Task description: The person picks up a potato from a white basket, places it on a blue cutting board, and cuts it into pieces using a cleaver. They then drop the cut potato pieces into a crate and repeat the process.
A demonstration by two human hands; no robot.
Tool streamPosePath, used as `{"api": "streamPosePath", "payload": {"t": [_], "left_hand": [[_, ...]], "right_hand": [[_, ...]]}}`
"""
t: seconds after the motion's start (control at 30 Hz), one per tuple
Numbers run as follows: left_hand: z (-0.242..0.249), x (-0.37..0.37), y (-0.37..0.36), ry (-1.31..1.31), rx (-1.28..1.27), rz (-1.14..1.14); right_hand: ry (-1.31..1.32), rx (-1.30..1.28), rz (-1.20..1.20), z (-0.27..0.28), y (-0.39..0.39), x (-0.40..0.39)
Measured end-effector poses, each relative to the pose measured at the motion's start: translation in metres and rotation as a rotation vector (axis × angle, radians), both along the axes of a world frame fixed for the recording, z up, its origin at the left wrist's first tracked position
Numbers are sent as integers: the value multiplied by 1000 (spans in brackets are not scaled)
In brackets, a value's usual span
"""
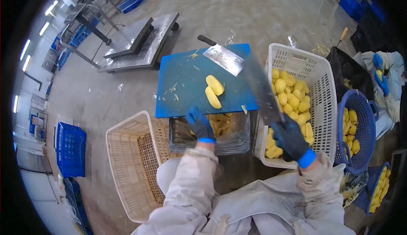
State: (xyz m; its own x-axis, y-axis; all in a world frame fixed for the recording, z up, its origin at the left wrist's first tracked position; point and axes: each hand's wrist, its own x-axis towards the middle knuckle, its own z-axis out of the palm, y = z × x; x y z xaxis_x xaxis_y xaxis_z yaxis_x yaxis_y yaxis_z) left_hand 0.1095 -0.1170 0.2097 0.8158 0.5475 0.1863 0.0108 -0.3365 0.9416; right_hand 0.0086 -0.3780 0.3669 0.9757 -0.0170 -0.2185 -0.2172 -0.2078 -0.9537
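My right hand (pixel 290 137), in a dark glove with a blue cuff band, grips a cleaver (pixel 263 91). Its blade is smeared by motion, over the right edge of the blue cutting board (pixel 182 72). My left hand (pixel 200 124), gloved alike, is at the board's front edge with its fingers partly extended; I see nothing held in it. Two pieces of peeled potato (pixel 214 91) lie side by side on the board. A second cleaver (pixel 224 59) lies flat near the far edge, its black handle sticking out past it. Small scraps dot the surface.
Beneath the board stands a dark crate (pixel 241 139) with peelings. On the right, a white crate (pixel 324 108) holds several peeled potatoes, beside a blue basket (pixel 368 129) of more. A cream crate (pixel 127 163) tilts at left. Another person's gloved hand (pixel 380 82) holds a potato.
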Motion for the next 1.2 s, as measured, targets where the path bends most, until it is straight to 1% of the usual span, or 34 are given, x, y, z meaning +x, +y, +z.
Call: {"api": "streamPosePath", "payload": {"t": [0.03,0.07,0.1,0.13,0.17,0.2,0.27,0.3,0.33,0.4,0.53,0.6,0.7,0.73,0.8,0.83,0.9,0.93,1.0,1.07,1.13,1.17,1.2], "left_hand": [[-9,-20,-4,161,-165,-173],[-12,-36,-14,325,-331,-348],[-15,-46,-29,334,-330,-364],[-9,-57,-50,440,-28,-554],[-4,-65,-65,530,284,-738],[-1,-67,-74,533,286,-761],[3,-66,-89,583,435,-975],[-5,-65,-92,598,474,-978],[-1,-67,-94,598,483,-987],[8,-67,-94,603,607,-991],[4,-71,-95,584,611,-966],[7,-77,-95,582,717,-945],[14,-86,-95,614,755,-989],[21,-87,-96,608,760,-990],[30,-93,-99,714,766,-1062],[29,-94,-98,716,764,-1063],[27,-94,-92,672,655,-1083],[32,-91,-88,675,653,-1071],[52,-74,-73,364,599,-885],[54,-36,-50,-154,598,-461],[59,5,-26,-63,791,-179],[40,32,-10,-50,699,-221],[21,56,-5,-37,605,-275]], "right_hand": [[196,164,-123,10,-13,-14],[194,251,-176,11,-28,-28],[180,153,-203,5,-45,-40],[163,183,-287,3,-54,-51],[176,159,-335,-2,-66,-60],[187,138,-381,-7,-75,-68],[166,139,-433,-8,-84,-78],[137,138,-459,-8,-88,-80],[137,145,-470,-6,-91,-84],[129,157,-483,-1,-95,-86],[133,182,-494,3,-99,-90],[143,215,-472,4,-97,-91],[148,198,-457,4,-97,-92],[143,201,-460,4,-97,-90],[121,182,-427,0,-99,-91],[124,181,-428,0,-98,-91],[139,192,-438,4,-94,-87],[140,193,-426,6,-93,-87],[145,199,-453,7,-91,-89],[160,217,-455,2,-91,-87],[142,173,-442,2,-97,-90],[151,218,-479,7,-97,-90],[156,209,-521,8,-100,-91]]}}
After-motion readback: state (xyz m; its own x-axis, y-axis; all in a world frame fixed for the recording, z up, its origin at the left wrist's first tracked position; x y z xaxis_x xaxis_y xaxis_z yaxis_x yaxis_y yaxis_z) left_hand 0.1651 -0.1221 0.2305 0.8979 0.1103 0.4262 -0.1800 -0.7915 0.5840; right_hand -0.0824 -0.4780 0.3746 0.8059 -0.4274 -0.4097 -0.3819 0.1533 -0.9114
